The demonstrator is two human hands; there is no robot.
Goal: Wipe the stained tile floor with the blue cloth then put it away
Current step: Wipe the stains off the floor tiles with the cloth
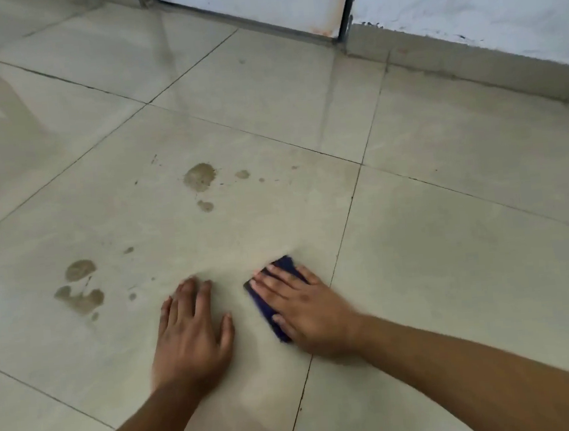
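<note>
On the tile floor [450, 235], brown stains [200, 177] lie well apart from the blue cloth [267, 306], pressed flat under the right hand [304, 303]'s straight fingers while the left hand [191, 330] rests flat, empty, so wiping may smear them.

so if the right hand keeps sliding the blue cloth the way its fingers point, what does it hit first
Probably nothing solid: the right hand on the dark blue cloth points up-left across bare beige tile, most likely reaching the large brown stain first.
</note>
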